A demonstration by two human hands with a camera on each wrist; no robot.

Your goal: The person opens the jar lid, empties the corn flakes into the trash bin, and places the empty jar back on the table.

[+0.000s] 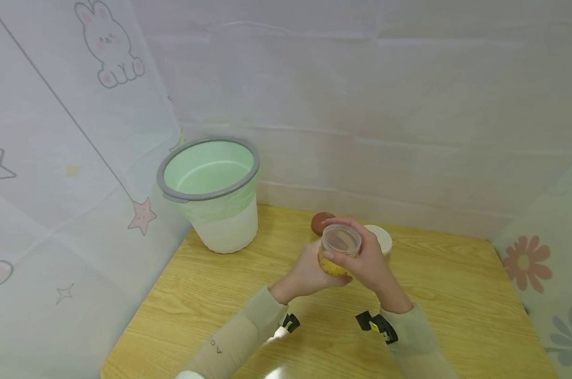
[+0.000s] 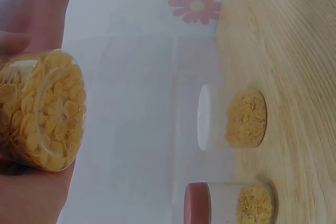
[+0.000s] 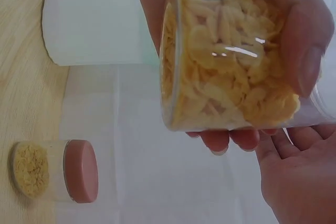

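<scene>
Both hands hold a clear jar (image 1: 333, 266) of yellow flakes, raised over the table and tilted. The left hand (image 1: 309, 271) grips its lower body. The right hand (image 1: 370, 260) curls round the clear top, thumb on the near side and fingers behind. In the left wrist view, the jar's base (image 2: 59, 111) faces the camera, packed with flakes. In the right wrist view, the flakes (image 3: 226, 56) fill most of the jar below its clear upper part. Beyond the hands stand a jar with a red-brown lid (image 1: 321, 223) and another with a white lid (image 1: 381, 239).
A pale green bucket (image 1: 224, 223) with a grey rim stands at the table's back left. Yellow flakes partly fill the white-lidded jar (image 2: 247, 119) and the red-brown-lidded jar (image 3: 31, 170). Printed cloth (image 1: 409, 131) hangs behind and beside the wooden table (image 1: 456, 295).
</scene>
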